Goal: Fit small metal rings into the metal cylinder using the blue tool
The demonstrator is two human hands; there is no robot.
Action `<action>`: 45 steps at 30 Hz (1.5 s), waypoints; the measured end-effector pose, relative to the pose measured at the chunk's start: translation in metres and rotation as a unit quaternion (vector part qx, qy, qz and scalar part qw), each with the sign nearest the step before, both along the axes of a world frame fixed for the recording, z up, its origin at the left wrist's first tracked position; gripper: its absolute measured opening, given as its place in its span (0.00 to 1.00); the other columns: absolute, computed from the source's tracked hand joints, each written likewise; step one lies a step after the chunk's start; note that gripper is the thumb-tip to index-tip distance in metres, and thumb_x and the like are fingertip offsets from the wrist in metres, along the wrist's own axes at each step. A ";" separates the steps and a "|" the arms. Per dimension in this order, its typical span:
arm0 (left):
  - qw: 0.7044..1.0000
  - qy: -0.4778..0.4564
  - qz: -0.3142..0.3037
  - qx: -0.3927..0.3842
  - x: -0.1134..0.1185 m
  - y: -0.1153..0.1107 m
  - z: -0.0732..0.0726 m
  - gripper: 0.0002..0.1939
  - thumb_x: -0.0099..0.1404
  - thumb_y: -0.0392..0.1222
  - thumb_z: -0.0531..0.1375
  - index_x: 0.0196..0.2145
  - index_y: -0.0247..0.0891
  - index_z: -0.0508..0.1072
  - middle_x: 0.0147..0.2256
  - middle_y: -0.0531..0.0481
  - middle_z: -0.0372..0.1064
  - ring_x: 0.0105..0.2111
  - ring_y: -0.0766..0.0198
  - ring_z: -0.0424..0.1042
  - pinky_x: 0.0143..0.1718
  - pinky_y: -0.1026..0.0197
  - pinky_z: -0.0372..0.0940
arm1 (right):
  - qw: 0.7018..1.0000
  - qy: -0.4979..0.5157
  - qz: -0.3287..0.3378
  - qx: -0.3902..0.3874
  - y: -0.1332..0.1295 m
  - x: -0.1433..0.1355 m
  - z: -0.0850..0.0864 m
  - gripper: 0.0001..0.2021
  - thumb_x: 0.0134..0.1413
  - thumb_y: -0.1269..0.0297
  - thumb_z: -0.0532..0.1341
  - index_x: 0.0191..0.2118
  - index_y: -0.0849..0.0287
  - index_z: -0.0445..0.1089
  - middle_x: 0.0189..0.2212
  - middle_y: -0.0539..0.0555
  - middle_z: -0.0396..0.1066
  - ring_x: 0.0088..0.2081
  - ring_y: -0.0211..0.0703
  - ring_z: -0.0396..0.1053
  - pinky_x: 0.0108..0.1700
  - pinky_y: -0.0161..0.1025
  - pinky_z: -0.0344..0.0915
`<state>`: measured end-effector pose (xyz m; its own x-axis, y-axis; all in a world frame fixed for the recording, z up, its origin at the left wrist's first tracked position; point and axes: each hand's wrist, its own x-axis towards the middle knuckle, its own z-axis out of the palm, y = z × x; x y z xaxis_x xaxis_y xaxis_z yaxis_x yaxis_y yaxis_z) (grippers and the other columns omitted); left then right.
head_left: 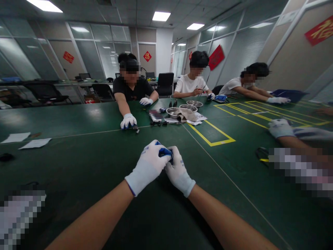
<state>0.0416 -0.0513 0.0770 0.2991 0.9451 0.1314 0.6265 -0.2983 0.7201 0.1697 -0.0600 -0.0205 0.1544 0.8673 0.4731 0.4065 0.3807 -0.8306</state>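
Both of my hands wear white gloves with blue palms and meet above the green table point(104, 173). My left hand point(149, 161) has its fingers curled, and its thumb reaches toward the other glove. Close against it, my right hand point(178, 170) is closed too. Between the fingertips a small dark thing point(171, 157) shows, mostly covered by the gloves, and I cannot make out its kind.
Metal bowls point(187, 108), a beige cloth point(186, 114) and small black items lie ahead. Yellow tape point(222, 142) marks the table on the right. Across the table, a person's gloved hand point(128, 121) touches the surface. Another gloved hand point(281, 127) is at right. Papers point(35, 143) lie left.
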 end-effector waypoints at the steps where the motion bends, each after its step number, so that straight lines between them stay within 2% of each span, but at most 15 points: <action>1: 1.000 0.007 0.007 0.000 0.001 -0.001 0.000 0.01 0.63 0.36 0.66 0.34 0.39 0.78 0.40 0.47 0.74 0.42 0.55 0.76 0.44 0.54 0.70 | 1.000 -0.005 -0.002 0.006 0.001 0.000 -0.002 0.09 0.53 0.64 0.57 0.42 0.55 0.63 0.35 0.54 0.68 0.36 0.47 0.67 0.39 0.45 0.67; 4: 0.999 0.030 0.027 0.020 0.004 -0.001 0.000 0.01 0.63 0.37 0.66 0.35 0.39 0.78 0.42 0.46 0.73 0.43 0.54 0.75 0.46 0.54 0.70 | 1.000 -0.015 -0.007 0.024 0.003 0.000 -0.004 0.09 0.55 0.66 0.57 0.43 0.55 0.64 0.36 0.54 0.68 0.37 0.47 0.67 0.41 0.45 0.67; 7: 0.998 0.023 0.032 0.044 0.003 0.007 -0.001 0.09 0.61 0.37 0.68 0.40 0.38 0.75 0.44 0.45 0.73 0.45 0.55 0.74 0.48 0.54 0.70 | 0.999 -0.013 -0.015 0.032 0.003 0.000 -0.004 0.09 0.54 0.67 0.58 0.42 0.54 0.64 0.36 0.54 0.68 0.37 0.47 0.67 0.40 0.44 0.67; 10: 0.999 0.025 0.018 0.019 -0.008 0.024 -0.007 0.05 0.65 0.37 0.63 0.40 0.37 0.74 0.42 0.46 0.75 0.44 0.57 0.75 0.48 0.56 0.70 | 0.999 0.004 -0.036 0.019 0.004 0.000 -0.003 0.06 0.58 0.63 0.59 0.41 0.54 0.64 0.35 0.53 0.69 0.34 0.45 0.67 0.39 0.43 0.67; 12: 0.996 0.087 0.024 0.019 -0.017 0.035 -0.016 0.05 0.67 0.38 0.61 0.41 0.37 0.75 0.44 0.43 0.76 0.46 0.55 0.75 0.51 0.54 0.68 | 0.998 0.005 -0.059 0.004 0.006 0.001 -0.002 0.06 0.60 0.60 0.59 0.39 0.54 0.64 0.33 0.52 0.69 0.33 0.45 0.67 0.38 0.43 0.67; 14: 0.988 0.157 0.000 0.006 -0.026 0.042 -0.027 0.09 0.66 0.41 0.63 0.43 0.37 0.77 0.47 0.42 0.76 0.48 0.51 0.75 0.53 0.52 0.68 | 0.997 -0.004 -0.074 -0.001 0.007 0.002 0.000 0.06 0.59 0.60 0.59 0.37 0.54 0.64 0.32 0.52 0.69 0.32 0.45 0.68 0.38 0.43 0.67; 18: 0.968 0.249 -0.036 -0.009 -0.034 0.043 -0.040 0.15 0.65 0.46 0.64 0.48 0.39 0.77 0.50 0.40 0.75 0.51 0.48 0.75 0.52 0.52 0.69 | 0.998 -0.012 -0.068 0.014 0.008 0.004 0.003 0.05 0.58 0.60 0.59 0.36 0.54 0.64 0.31 0.52 0.70 0.32 0.44 0.68 0.37 0.42 0.68; 22: 0.950 0.303 -0.080 -0.009 -0.034 0.038 -0.036 0.14 0.70 0.45 0.59 0.50 0.39 0.76 0.52 0.40 0.75 0.52 0.49 0.75 0.54 0.51 0.69 | 0.998 -0.018 -0.059 0.010 0.008 0.005 0.005 0.04 0.56 0.61 0.60 0.34 0.54 0.65 0.31 0.53 0.71 0.33 0.46 0.69 0.38 0.43 0.69; 25: 0.941 0.320 -0.112 0.000 -0.037 0.038 -0.032 0.15 0.70 0.44 0.59 0.53 0.40 0.74 0.55 0.40 0.73 0.53 0.49 0.75 0.56 0.51 0.68 | 0.998 -0.005 -0.058 -0.014 0.009 0.007 0.003 0.05 0.54 0.61 0.61 0.33 0.54 0.66 0.31 0.52 0.71 0.32 0.46 0.69 0.37 0.43 0.69; 30: 0.947 0.295 -0.128 0.019 -0.042 0.038 -0.034 0.15 0.69 0.39 0.59 0.52 0.40 0.75 0.55 0.38 0.74 0.54 0.48 0.75 0.56 0.50 0.68 | 0.999 0.016 -0.027 -0.037 0.008 0.009 0.003 0.06 0.53 0.59 0.61 0.33 0.54 0.66 0.29 0.51 0.71 0.31 0.45 0.69 0.36 0.43 0.69; 36: 0.964 0.245 -0.097 0.017 -0.041 0.036 -0.032 0.12 0.69 0.36 0.59 0.49 0.39 0.76 0.50 0.36 0.77 0.50 0.48 0.78 0.52 0.50 0.70 | 0.999 0.019 0.016 -0.046 0.003 0.006 0.012 0.08 0.57 0.57 0.62 0.33 0.54 0.66 0.28 0.50 0.71 0.30 0.44 0.68 0.34 0.41 0.68; 40: 0.983 0.151 -0.101 0.022 -0.042 0.038 -0.018 0.12 0.70 0.38 0.59 0.50 0.38 0.76 0.50 0.39 0.78 0.50 0.50 0.77 0.54 0.50 0.69 | 0.999 0.015 0.029 -0.040 0.002 0.005 0.013 0.07 0.57 0.58 0.61 0.34 0.54 0.65 0.28 0.49 0.69 0.30 0.43 0.67 0.35 0.41 0.67; 45: 0.987 -0.007 -0.160 -0.002 -0.041 0.035 0.006 0.11 0.66 0.33 0.62 0.46 0.37 0.78 0.48 0.45 0.80 0.48 0.57 0.78 0.55 0.54 0.70 | 0.998 0.028 0.044 -0.042 0.003 0.006 0.012 0.07 0.57 0.58 0.61 0.35 0.54 0.64 0.29 0.49 0.68 0.31 0.44 0.67 0.35 0.41 0.66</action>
